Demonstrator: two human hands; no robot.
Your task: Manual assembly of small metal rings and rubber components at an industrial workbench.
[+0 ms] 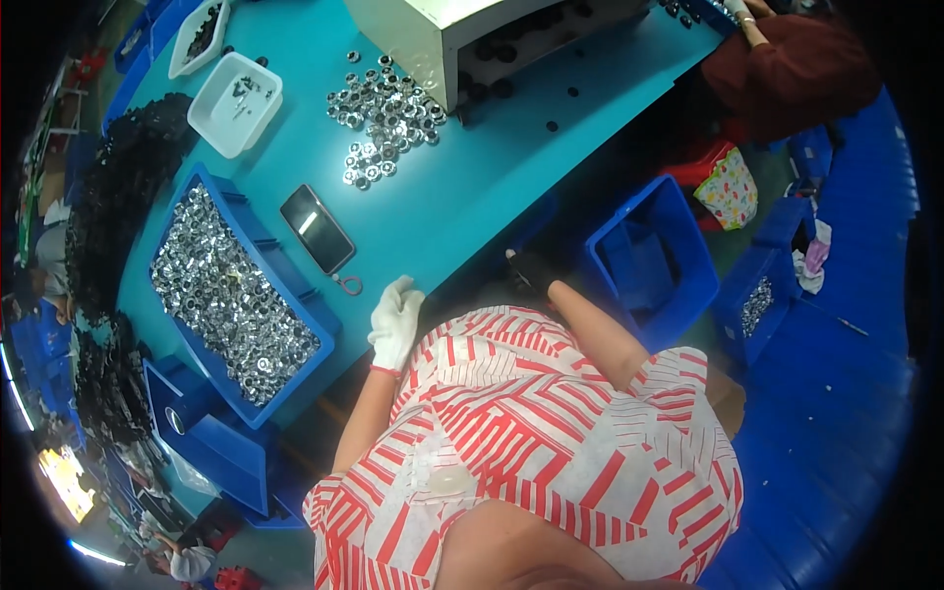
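My left hand (395, 323), in a white knitted glove, is at the near edge of the turquoise table, fingers loosely extended and nothing visible in them. Just beyond it lie a dark smartphone (318, 229) and a pink ring strap (350, 285). My right hand (531, 270) wears a dark glove and hangs past the table edge before a dark background. One bare fingertip shows, but the other fingers blend into the shadow. To the left, a blue bin (329, 339) is full of small shiny metal parts (231, 285). More round metal parts (388, 118) lie loose on the table.
A pale metal housing (418, 44) stands on the table (472, 197), with dark round parts beneath. White trays (236, 103) sit at the far left. Blue bins (654, 256) stand at right. A co-worker's dark red sleeve (796, 74) shows at the far right.
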